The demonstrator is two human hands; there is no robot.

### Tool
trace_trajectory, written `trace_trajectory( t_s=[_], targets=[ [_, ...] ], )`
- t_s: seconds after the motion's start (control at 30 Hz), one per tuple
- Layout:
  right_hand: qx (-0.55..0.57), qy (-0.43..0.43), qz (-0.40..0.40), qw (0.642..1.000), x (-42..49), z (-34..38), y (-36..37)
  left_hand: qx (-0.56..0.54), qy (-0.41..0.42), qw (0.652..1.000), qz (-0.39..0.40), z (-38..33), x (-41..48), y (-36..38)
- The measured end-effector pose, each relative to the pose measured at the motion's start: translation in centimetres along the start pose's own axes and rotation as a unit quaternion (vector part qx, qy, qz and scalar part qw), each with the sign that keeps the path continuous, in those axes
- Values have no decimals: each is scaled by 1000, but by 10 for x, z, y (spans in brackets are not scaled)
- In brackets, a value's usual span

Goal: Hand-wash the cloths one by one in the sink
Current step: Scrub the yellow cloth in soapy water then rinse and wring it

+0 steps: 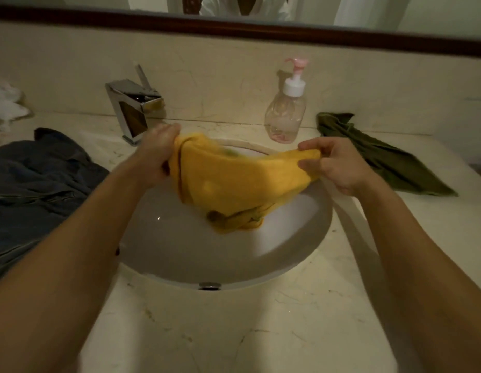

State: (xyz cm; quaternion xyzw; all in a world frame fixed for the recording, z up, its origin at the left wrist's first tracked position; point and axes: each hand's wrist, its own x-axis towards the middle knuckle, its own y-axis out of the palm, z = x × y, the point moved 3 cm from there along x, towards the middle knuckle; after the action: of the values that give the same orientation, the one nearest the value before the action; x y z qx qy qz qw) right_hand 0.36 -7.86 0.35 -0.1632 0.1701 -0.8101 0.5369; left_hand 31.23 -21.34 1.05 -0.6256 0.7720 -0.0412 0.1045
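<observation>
Both arms reach out over the sink [180, 251]. One end of the yellow cloth [234, 179] is bunched in the left hand [158, 152], and the right hand [338, 168] pinches the other end, so it hangs over the bowl. Hold tight, bring it under the tap [134, 109], and rub the ends together.

One wide-angle camera, worn on the head, looks forward and steeply down from above the near edge of the desk [260, 332]. It sits close, so the sink [180, 251] fills the middle of the view. The tap [131, 117] stands at 11 o'clock, and the mirror frame [260, 30] runs across 12 o'clock, bowed by the lens.
</observation>
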Motion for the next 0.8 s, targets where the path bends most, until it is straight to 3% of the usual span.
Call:
trace_trajectory(
  t_s=[0.1, 0.2, 0.27, 0.33, 0.4, 0.5, 0.67, 0.8],
  targets=[
    [-40, -35, -45, 998, -1, 21, -13, -78, 16, 997, -10, -30, -4, -5],
    [-32, -53, -105, 993, -4, 48, -24, -87, 46, 995, 35, -57, -13, -9],
    [33, -15, -83, 996, -12, 64, -31, -94, 57, 992, 61, -75, -26, -10],
    [114, 28, -1, 993, -25, 78, -34, -86, 82, 990, 74, -88, -34, -12],
    [152, 34, 79, 985, -35, 88, -38, -46, 113, 989, 80, -101, -38, -17],
    [49, 7, 103, 993, -39, 96, -44, 83, 160, 981, 70, -116, -39, -27],
    [-124, -45, -34, 991, -30, 104, -56, 250, 235, 939, -12, -124, -28, -42],
    [-161, -78, -97, 979, -26, 114, -65, 351, 311, 879, -89, -130, -31, -51]
  ],
)
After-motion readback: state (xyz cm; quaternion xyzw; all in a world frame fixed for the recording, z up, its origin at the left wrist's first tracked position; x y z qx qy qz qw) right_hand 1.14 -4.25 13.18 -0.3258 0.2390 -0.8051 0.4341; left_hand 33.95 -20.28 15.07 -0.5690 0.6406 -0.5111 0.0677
